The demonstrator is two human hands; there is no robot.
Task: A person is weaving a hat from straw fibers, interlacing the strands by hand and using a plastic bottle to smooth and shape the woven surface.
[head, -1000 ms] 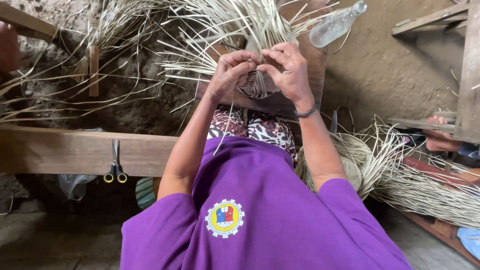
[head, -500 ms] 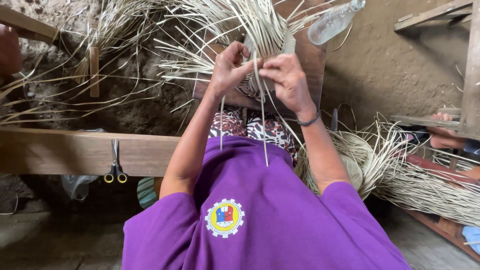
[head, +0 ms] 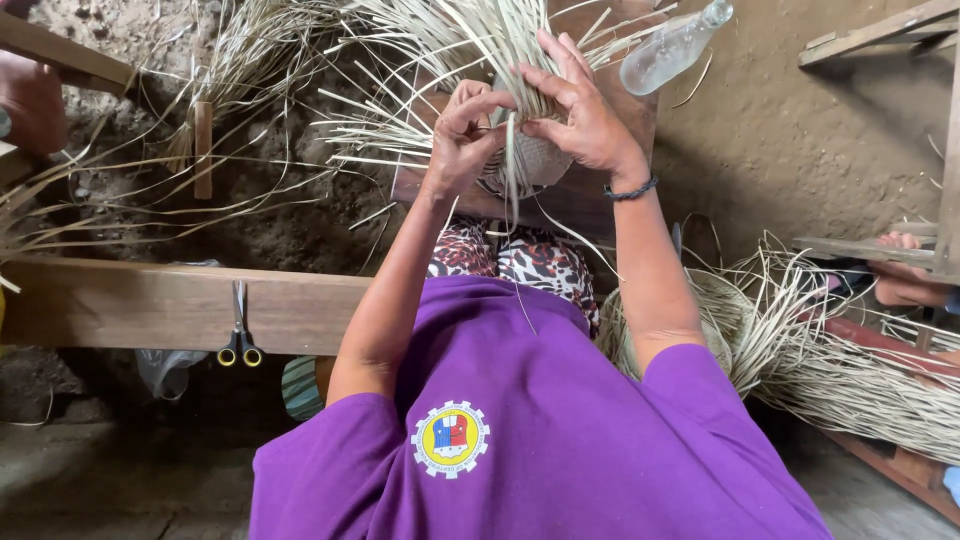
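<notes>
A small round woven piece [head: 541,160] of pale straw sits at arm's length, with long loose strips [head: 440,45] fanning up and out from it. My left hand [head: 462,138] pinches a thin strip at the piece's left side. On the piece's right, my right hand [head: 579,108] has fingers spread over the weave and thumb pressing a strip; a dark bracelet circles its wrist. One long strip hangs down toward my purple shirt [head: 530,430].
A wooden beam [head: 150,305] crosses on the left, with yellow-handled scissors [head: 240,335] on it. A clear plastic bottle [head: 672,48] lies top right. Straw bundles [head: 850,360] are heaped at the right near wooden planks. Another person's foot [head: 905,285] shows at the right edge. The ground is earth.
Both hands have moved up around the woven piece. The right hand's fingers have spread over it, and the strips that hung down between the hands have been drawn up.
</notes>
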